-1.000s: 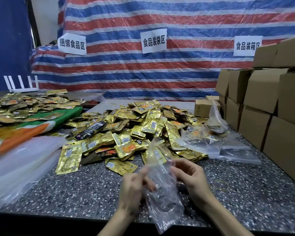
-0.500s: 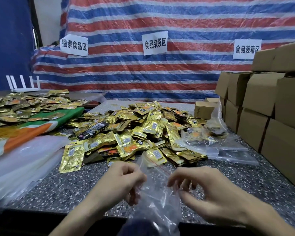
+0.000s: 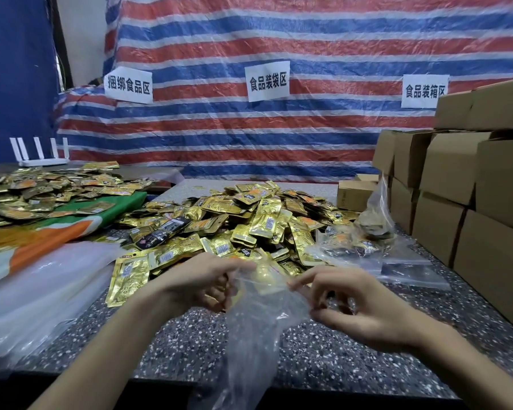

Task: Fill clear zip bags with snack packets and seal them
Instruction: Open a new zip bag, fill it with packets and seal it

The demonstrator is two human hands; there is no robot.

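Note:
A clear zip bag [image 3: 258,321] hangs between my hands over the table's front edge. My left hand [image 3: 203,284] pinches its top edge on the left, and my right hand [image 3: 350,303] pinches the top on the right. The mouth looks slightly parted; what is inside the bag I cannot tell. Just beyond my hands lies a large heap of gold snack packets [image 3: 249,223]. A few filled clear bags [image 3: 365,238] lie to the right of the heap.
The speckled table [image 3: 353,365] bears stacked cardboard boxes [image 3: 462,184] on the right. More gold packets [image 3: 42,190] lie on a green and orange cloth at the left. Clear plastic sheeting [image 3: 42,291] lies near the left front. A white router [image 3: 42,152] stands far left.
My hands lifted the bag's top away from me and drew apart, spreading the mouth. The view tilted upward a little.

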